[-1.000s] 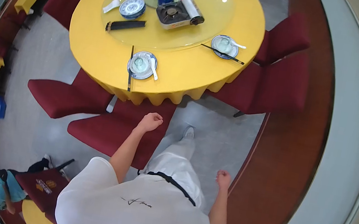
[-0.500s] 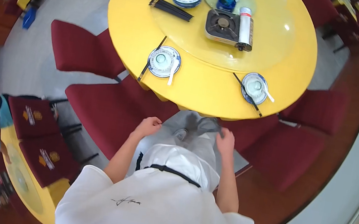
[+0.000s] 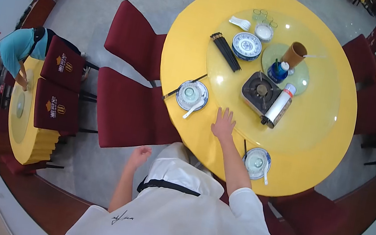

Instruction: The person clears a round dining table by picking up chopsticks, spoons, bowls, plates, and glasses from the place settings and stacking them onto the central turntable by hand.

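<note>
My right hand (image 3: pixel 223 124) lies with fingers spread on the yellow tablecloth (image 3: pixel 177 138), by the edge of the glass turntable (image 3: pixel 223 86). It holds nothing. My left hand (image 3: pixel 141 155) hangs beside my lap, its fingers loosely curled with nothing visible in them. Left of my right hand is a place setting with a blue-and-white plate (image 3: pixel 204 101), a glass bowl (image 3: pixel 191 93), a white spoon (image 3: pixel 192 110) and black chopsticks (image 3: pixel 170 95). On its other side stands a second setting with a plate (image 3: pixel 249 172), a glass bowl (image 3: pixel 257 161) and a spoon (image 3: pixel 266 171).
The turntable carries a portable gas stove (image 3: pixel 259 91) with a canister (image 3: pixel 279 104), stacked plates (image 3: pixel 247 45), bundled chopsticks (image 3: pixel 225 52), a blue bottle (image 3: pixel 278 72) and a brown cup (image 3: pixel 294 54). Red chairs (image 3: pixel 131 110) surround the table. A person in turquoise (image 3: pixel 15 49) leans over another table.
My right hand has moved from my waist onto the tabletop and spread open. My left hand has drawn to my side. The view has turned, bringing the table closer on the right.
</note>
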Demonstrator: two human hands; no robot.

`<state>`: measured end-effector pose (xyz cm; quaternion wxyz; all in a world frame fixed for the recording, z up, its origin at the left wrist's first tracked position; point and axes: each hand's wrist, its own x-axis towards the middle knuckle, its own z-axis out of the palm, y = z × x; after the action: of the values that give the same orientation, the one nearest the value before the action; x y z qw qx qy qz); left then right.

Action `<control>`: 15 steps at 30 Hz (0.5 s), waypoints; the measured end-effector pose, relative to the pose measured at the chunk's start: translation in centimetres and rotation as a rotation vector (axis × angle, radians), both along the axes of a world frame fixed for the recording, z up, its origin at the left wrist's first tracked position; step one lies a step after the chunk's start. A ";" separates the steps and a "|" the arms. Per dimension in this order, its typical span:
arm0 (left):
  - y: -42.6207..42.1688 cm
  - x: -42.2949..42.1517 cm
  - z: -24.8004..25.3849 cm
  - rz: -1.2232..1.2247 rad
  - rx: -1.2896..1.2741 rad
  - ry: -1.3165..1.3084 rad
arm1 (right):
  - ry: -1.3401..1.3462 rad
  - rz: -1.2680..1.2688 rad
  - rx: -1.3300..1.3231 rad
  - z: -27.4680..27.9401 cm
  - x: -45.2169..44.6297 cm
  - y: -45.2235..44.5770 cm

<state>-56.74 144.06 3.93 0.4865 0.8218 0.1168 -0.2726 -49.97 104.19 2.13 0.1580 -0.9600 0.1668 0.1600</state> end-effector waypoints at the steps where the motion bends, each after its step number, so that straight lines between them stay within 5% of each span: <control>1: -0.5 -0.1 -0.2 0.033 0.017 0.052 | 0.001 0.004 -0.025 -0.4 0.2 -0.2; 15: -14.8 15.9 2.8 -0.561 0.021 -0.240 | 0.035 -0.058 -0.073 -1.6 -0.8 -0.3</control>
<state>-40.87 129.24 6.76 0.3940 0.8533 -0.1702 -0.2962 -50.75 103.87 0.50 0.1247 -0.9569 0.2032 0.1657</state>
